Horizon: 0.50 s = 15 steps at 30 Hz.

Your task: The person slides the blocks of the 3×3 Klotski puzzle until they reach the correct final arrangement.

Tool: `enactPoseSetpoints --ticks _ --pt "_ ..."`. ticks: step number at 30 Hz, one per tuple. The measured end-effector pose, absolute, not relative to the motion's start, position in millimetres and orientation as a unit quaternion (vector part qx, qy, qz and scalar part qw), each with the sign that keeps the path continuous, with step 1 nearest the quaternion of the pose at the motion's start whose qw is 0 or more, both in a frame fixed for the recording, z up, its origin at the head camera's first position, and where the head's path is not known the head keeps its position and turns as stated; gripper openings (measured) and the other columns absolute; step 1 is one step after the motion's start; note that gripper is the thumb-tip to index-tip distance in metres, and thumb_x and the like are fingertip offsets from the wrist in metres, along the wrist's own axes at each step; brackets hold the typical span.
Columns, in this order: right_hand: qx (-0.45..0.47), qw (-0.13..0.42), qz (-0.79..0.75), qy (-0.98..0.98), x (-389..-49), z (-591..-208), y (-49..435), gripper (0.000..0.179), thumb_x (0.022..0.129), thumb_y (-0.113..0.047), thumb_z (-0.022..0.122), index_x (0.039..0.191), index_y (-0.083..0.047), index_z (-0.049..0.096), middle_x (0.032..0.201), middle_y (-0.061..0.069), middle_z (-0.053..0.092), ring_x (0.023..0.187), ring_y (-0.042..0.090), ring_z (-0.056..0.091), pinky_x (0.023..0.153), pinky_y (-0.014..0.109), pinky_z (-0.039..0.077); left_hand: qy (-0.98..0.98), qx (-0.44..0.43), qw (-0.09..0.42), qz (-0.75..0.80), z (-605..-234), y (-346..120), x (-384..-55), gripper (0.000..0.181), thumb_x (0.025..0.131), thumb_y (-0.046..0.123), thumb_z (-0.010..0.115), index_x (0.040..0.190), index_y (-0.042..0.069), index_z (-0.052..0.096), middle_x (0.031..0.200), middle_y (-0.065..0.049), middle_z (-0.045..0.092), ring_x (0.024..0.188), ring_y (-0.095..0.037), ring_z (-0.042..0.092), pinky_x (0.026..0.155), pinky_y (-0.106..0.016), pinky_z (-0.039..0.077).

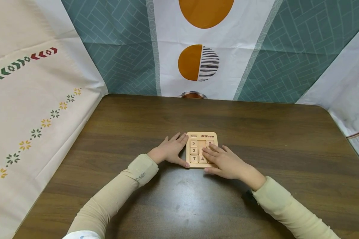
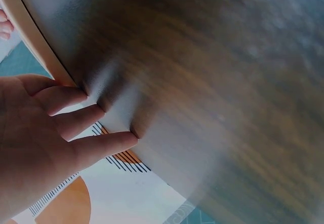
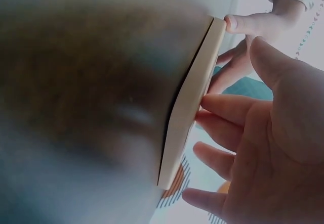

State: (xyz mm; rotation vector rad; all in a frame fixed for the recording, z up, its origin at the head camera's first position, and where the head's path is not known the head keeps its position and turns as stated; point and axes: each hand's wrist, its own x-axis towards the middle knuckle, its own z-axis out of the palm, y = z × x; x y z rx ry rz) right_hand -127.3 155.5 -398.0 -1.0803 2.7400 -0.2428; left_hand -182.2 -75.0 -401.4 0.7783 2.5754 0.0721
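A square wooden number slide puzzle (image 1: 197, 165) lies flat on the table in the head view. Tiles marked 5 (image 1: 193, 143), 2 (image 1: 193, 150), 7 (image 1: 194, 158) and 4 (image 1: 202, 159) show, and the top middle slot has no tile. My left hand (image 1: 172, 149) is spread along the left side, thumb at the near corner and fingertips by the far one. My right hand (image 1: 225, 162) reaches over from the right, its straight fingers resting on the middle tiles and hiding the right column in part. The right wrist view shows the puzzle's pale side edge under those fingertips.
The dark wood table (image 1: 257, 132) extends around the puzzle on all sides. A patterned cloth (image 1: 125, 49) hangs behind its far edge, and an embroidered white cloth (image 1: 33, 109) lines the left side. Light sleeves (image 1: 275, 196) cover both forearms.
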Motion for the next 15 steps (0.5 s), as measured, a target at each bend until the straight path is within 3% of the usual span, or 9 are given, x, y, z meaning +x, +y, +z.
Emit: enactPoseSetpoints --ticks 15 --pt "-0.371 0.086 -0.061 0.923 -157 -396 137 0.061 0.092 -0.045 0.047 0.140 -0.008 0.037 0.145 0.006 0.032 0.135 0.030 0.019 0.099 0.061 0.019 0.932 0.282 0.227 0.026 -401 -75 -183 0.116 0.067 0.070 0.060 0.147 0.008 0.005 0.152 -0.008 0.004 0.138 -0.027 0.003 0.102 -0.058 0.015"
